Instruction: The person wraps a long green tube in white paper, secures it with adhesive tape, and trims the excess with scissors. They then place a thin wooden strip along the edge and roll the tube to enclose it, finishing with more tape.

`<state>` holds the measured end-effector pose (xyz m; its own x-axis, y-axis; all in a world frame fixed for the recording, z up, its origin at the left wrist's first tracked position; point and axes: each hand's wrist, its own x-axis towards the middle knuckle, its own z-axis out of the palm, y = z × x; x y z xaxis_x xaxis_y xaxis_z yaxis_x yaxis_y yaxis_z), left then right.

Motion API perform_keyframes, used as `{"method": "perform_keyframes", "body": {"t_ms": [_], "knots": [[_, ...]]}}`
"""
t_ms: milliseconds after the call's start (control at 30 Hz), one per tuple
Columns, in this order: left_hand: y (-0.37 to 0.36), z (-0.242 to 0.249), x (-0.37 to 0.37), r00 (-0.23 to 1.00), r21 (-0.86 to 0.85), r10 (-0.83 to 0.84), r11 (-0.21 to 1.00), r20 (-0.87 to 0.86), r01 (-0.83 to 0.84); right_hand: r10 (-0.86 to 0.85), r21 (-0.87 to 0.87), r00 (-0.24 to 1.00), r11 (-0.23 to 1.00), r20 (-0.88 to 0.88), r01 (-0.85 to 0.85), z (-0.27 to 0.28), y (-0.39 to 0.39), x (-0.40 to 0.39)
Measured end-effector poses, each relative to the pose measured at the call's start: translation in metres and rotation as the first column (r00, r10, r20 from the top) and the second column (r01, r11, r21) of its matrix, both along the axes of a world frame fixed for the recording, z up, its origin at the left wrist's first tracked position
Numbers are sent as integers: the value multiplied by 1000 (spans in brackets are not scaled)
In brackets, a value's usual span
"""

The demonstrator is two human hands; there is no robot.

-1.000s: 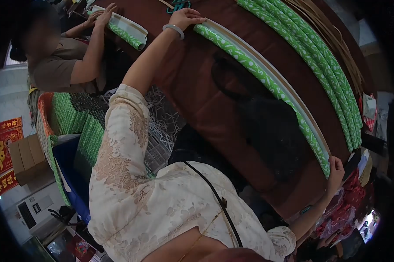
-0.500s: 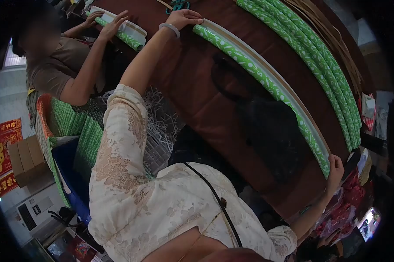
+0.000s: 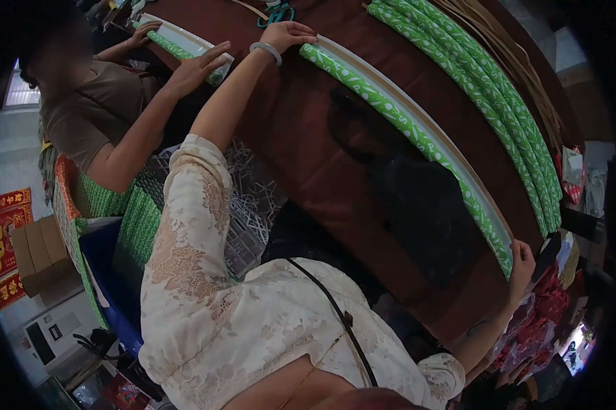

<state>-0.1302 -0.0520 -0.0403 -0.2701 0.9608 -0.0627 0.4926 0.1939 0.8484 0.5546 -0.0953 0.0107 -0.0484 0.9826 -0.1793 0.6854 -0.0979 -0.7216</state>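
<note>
A long band of green, white-patterned paper (image 3: 403,123) curves across the table in front of me. Its near edge looks rolled over, while its white inner side and a tan strip show along the far edge. At its left end, my left hand (image 3: 289,35) has its fingers closed on the corner. My right hand (image 3: 522,268) pinches the opposite end, low on the right, with thumb and fingers together. Both hands keep the band stretched lengthwise between them.
Beyond it lie several green patterned rolls (image 3: 472,96) beside brown strips (image 3: 526,75). Teal-handled scissors (image 3: 278,14) rest near my left hand. To the left, a co-worker (image 3: 96,102) handles a similar green paper (image 3: 178,49). A black bag-like shape (image 3: 424,212) is on the brown tablecloth (image 3: 301,137).
My hands keep their grip at both ends, with only a slight shift. The co-worker's nearer hand has slid right along their paper to its end.
</note>
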Motion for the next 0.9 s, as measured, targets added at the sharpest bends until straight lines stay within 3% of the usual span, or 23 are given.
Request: {"method": "perform_keyframes", "body": {"t_ms": [467, 633, 900], "knots": [[4, -10, 1, 997, 6, 42, 999, -68, -41, 27, 12, 999, 1000, 23, -28, -8, 7, -1], [4, -10, 4, 993, 5, 68, 998, -102, -68, 17, 9, 994, 1000, 109, -18, -7, 8, -3], [4, -6, 6, 992, -24, 86, 996, -88, -89, 23, 15, 997, 1000, 69, -24, -11, 11, -2]]}}
